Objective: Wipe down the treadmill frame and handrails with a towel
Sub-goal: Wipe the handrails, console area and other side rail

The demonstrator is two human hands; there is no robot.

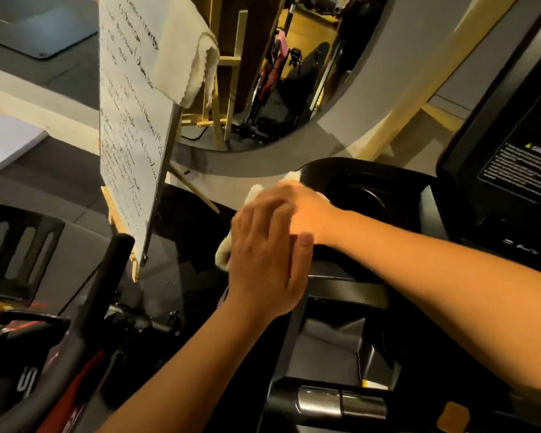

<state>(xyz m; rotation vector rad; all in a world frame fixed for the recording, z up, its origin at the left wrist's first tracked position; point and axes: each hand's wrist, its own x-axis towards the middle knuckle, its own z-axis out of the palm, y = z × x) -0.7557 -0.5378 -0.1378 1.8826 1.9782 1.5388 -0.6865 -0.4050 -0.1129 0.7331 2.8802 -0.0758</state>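
A cream towel (253, 195) is bunched against the left edge of the black treadmill console (397, 195), beside its round cup holder. My right hand (310, 210) lies over the towel and presses it onto the console's rim. My left hand (266, 260) rests flat below and partly over the right hand, with its fingers on the towel's lower end (224, 254). Most of the towel is hidden under both hands. A black handrail with a silver grip sensor (341, 401) runs across the bottom of the view.
A wooden easel with a handwritten white sheet (128, 126) stands just left of the hands, a second cloth (188, 57) draped on its top. An exercise bike's black handlebar (107, 276) sits at lower left. A round mirror (294, 73) hangs on the grey wall behind.
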